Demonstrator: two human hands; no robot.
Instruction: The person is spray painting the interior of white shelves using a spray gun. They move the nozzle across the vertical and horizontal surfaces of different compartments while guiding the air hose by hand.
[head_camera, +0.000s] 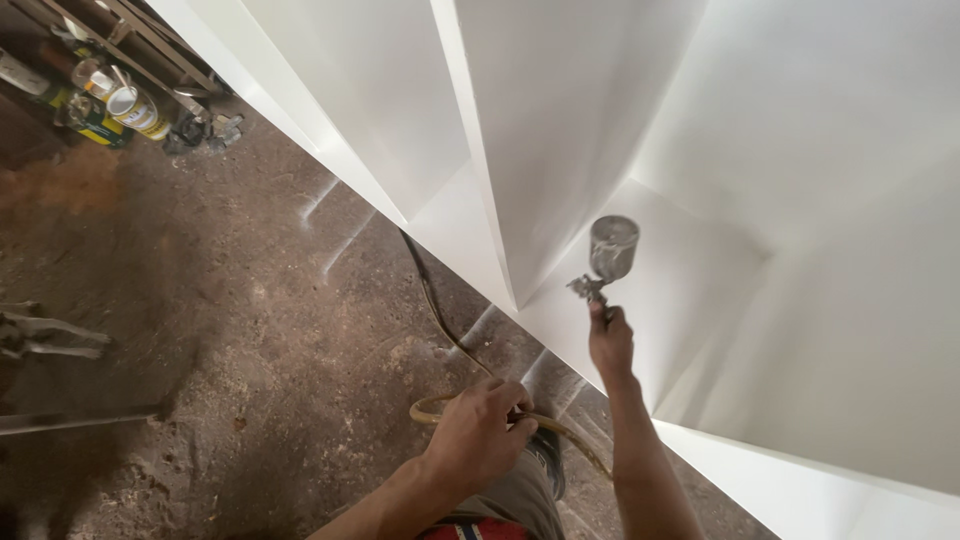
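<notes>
Evidently mid-coat, the left hand at 6 o'clock closes round the air hose, while at 4 o'clock the right hand grips the spray gun inside the white cabinet; next probably needs 1 steady sweep with slack hose.

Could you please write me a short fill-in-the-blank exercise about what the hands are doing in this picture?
1. The right hand holds a spray gun with a ____ cup on top.
2. The left hand grips a coiled ____.
3. The spray gun points into a cabinet painted ____.
4. Cans lie on the dirty floor at the picture's top ____ corner.

Missing words: metal; hose; white; left
</notes>
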